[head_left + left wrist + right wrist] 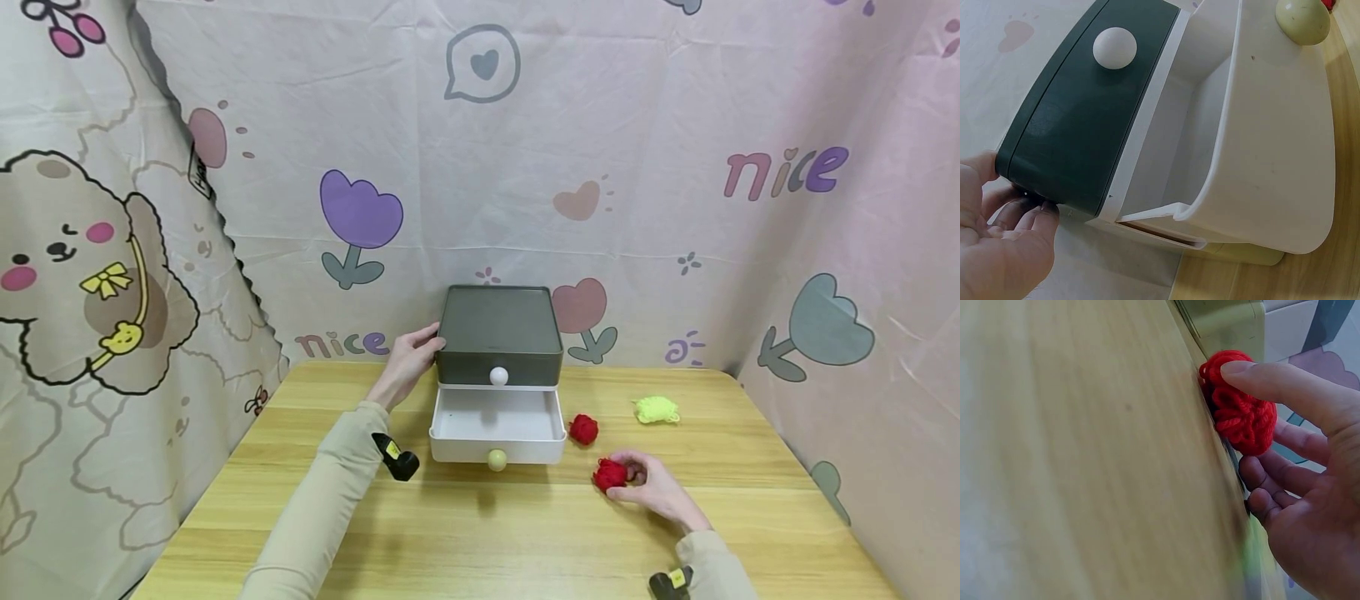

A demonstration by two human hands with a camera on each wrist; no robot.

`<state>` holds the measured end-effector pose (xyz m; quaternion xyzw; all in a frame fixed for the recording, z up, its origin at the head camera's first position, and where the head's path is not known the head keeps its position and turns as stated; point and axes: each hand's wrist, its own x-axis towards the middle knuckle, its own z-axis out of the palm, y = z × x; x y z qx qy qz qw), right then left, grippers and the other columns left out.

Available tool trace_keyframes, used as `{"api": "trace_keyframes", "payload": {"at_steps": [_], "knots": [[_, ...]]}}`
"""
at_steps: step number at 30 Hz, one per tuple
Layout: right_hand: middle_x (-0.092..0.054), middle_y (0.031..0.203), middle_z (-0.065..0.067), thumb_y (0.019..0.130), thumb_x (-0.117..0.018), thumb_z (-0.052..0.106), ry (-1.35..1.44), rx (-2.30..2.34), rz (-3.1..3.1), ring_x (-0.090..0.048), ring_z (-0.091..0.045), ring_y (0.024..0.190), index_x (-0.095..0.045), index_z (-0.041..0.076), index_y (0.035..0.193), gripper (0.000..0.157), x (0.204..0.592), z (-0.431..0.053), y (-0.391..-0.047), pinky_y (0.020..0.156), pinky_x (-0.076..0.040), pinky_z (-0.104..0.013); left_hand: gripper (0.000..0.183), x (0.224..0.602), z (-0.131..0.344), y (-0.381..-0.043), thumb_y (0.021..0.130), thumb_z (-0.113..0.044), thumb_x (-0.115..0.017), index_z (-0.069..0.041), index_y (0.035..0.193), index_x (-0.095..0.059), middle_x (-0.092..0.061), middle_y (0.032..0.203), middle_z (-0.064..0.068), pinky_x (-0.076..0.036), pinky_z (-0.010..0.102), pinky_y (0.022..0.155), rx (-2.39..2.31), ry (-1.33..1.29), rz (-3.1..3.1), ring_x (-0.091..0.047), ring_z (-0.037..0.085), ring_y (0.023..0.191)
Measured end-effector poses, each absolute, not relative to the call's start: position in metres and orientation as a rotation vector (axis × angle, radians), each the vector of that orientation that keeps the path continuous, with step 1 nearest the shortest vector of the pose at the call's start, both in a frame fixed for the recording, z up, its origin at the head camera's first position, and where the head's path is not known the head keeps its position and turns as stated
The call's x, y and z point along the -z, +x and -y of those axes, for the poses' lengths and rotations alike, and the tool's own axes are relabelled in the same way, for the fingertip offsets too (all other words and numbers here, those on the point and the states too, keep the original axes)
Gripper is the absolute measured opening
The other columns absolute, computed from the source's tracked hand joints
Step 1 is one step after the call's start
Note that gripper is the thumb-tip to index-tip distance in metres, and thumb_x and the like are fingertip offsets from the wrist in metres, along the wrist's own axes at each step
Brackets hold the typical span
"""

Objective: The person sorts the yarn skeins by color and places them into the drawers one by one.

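Observation:
A small storage box (499,321) with a dark green top drawer stands at the back of the table. Its white lower drawer (498,450) is pulled out, and no items show inside it. My left hand (408,360) grips the box's left side, thumb at the top edge and curled fingers against the side (1007,228). My right hand (656,485) pinches a red yarn ball (610,475) between thumb and fingers, low at the tabletop, right of the drawer. In the right wrist view the thumb lies over the red yarn ball (1241,406).
A second red yarn ball (583,429) lies just right of the open drawer. Farther right sits a yellow-green yarn bundle (657,409). The wooden table (420,542) backs onto a printed curtain (480,167). White (498,377) and yellow-green (497,460) round knobs stick out from the drawers.

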<state>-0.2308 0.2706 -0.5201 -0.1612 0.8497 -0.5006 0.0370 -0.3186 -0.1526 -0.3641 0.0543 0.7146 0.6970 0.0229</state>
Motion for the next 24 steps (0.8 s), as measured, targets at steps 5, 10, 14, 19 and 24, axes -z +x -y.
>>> {"api": "trace_keyframes", "payload": {"at_steps": [5,10,14,19,24], "knots": [[-0.069,0.106,-0.021,0.081,-0.08,0.005,-0.52,1.555,-2.574,-0.058,-0.004,0.083,-0.058,-0.015,0.123,0.051,0.5189,-0.2703,-0.2302,0.071,-0.051,-0.018,0.056,0.3643,0.1522,-0.3196,0.103,-0.009,-0.05,-0.002,0.156,-0.033,-0.024,0.167,0.016,-0.026,0.047,0.124,-2.16,0.167,-2.217,-0.026,0.03,0.153],[-0.069,0.107,-0.022,0.081,-0.078,0.003,-0.525,1.575,-2.567,-0.059,-0.003,0.084,-0.059,-0.014,0.12,0.047,0.519,-0.2697,-0.2301,0.072,-0.052,-0.018,0.056,0.3639,0.152,-0.3195,0.103,-0.009,-0.05,-0.001,0.156,-0.033,-0.024,0.166,0.017,-0.027,0.046,0.124,-2.167,0.172,-2.21,-0.028,0.03,0.152],[-0.07,0.103,-0.019,0.081,-0.078,0.004,-0.503,1.581,-2.591,-0.059,-0.002,0.082,-0.061,-0.014,0.118,0.045,0.5197,-0.2693,-0.23,0.071,-0.052,-0.018,0.056,0.3635,0.1526,-0.319,0.103,-0.008,-0.049,0.0,0.156,-0.032,-0.024,0.166,0.018,-0.028,0.046,0.124,-2.173,0.184,-2.192,-0.028,0.029,0.151],[-0.07,0.1,-0.015,0.08,-0.078,0.005,-0.47,1.566,-2.628,-0.06,-0.001,0.081,-0.062,-0.013,0.117,0.044,0.5204,-0.269,-0.2304,0.071,-0.052,-0.018,0.056,0.364,0.1529,-0.3194,0.103,-0.007,-0.049,0.0,0.156,-0.031,-0.023,0.167,0.018,-0.027,0.046,0.124,-2.17,0.195,-2.189,-0.028,0.03,0.151],[-0.07,0.106,-0.019,0.08,-0.078,0.006,-0.382,1.584,-2.618,-0.061,-0.001,0.085,-0.061,-0.012,0.119,0.046,0.5201,-0.2693,-0.2302,0.077,-0.054,-0.018,0.056,0.3641,0.153,-0.3196,0.103,-0.007,-0.049,0.0,0.156,-0.032,-0.024,0.166,0.018,-0.027,0.046,0.124,-2.174,0.193,-2.186,-0.028,0.03,0.151]]}}
